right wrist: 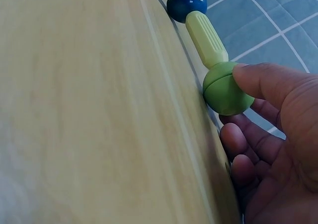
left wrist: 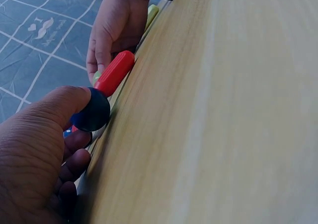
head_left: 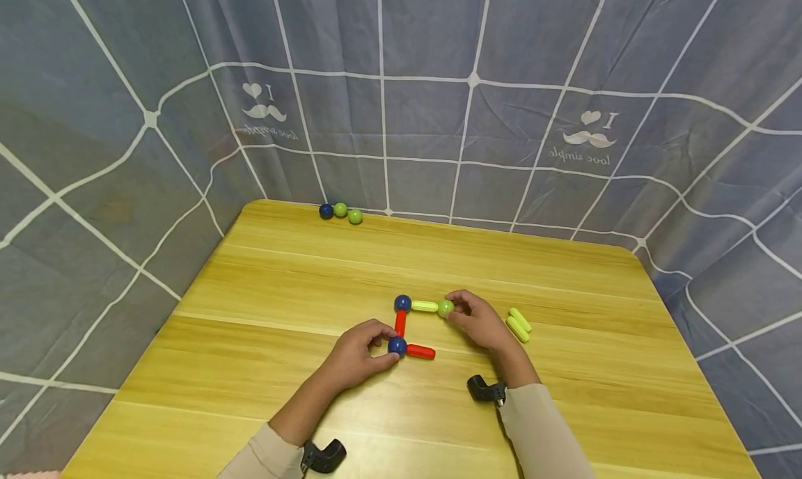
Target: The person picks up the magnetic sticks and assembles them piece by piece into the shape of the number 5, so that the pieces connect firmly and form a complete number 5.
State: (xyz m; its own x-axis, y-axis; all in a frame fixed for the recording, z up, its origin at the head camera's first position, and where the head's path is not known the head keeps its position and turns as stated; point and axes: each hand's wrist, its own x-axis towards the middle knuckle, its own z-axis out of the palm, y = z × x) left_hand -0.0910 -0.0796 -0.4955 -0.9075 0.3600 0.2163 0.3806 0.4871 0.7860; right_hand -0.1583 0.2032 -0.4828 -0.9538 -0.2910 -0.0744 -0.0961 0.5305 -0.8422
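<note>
On the table lies a joined toy frame of balls and rods. My left hand (head_left: pixel 358 354) pinches its near blue ball (head_left: pixel 397 346) between thumb and fingers. From that ball one red rod (head_left: pixel 421 351) points right with a free end, and another red rod (head_left: pixel 400 323) runs back to the far blue ball (head_left: pixel 403 303). A yellow-green rod (head_left: pixel 425 306) links the far blue ball to a green ball (right wrist: pixel 228 89). My right hand (head_left: pixel 477 320) pinches this green ball, its thumb on top in the right wrist view.
Two loose yellow-green rods (head_left: pixel 518 324) lie side by side to the right of my right hand. At the table's back edge sit a blue ball (head_left: pixel 326 211) and two green balls (head_left: pixel 348 213). A grey curtain (head_left: pixel 426 117) with white lines hangs behind the wooden table (head_left: pixel 250 291).
</note>
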